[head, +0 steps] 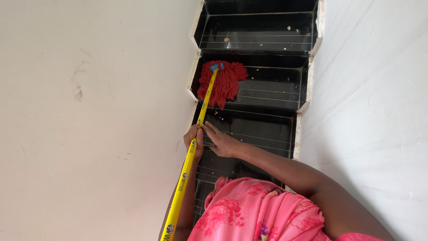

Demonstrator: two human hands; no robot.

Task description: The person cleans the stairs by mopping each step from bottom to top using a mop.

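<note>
while my left hand (194, 142) is wrapped around the yellow mop handle (192, 149), fingers clamped on it, my right hand (221, 142) lies just beside with fingers together and stretched, fingertips touching the handle. the red mop head (223, 82) rests at the left edge of a black stair step (272, 87), against the white wall (89, 111); crumbs (226, 39) dot the step above.

- I see a flight of glossy black stairs (267, 129) running between two white walls, each tread scored with thin pale lines
- On the middle step (272, 87) a red string mop head (223, 82) rests directly on the tread, toward its left side
- Small pale crumbs of debris (226, 39) lie scattered on the upper step (258, 33), with a few more on the treads below
</note>
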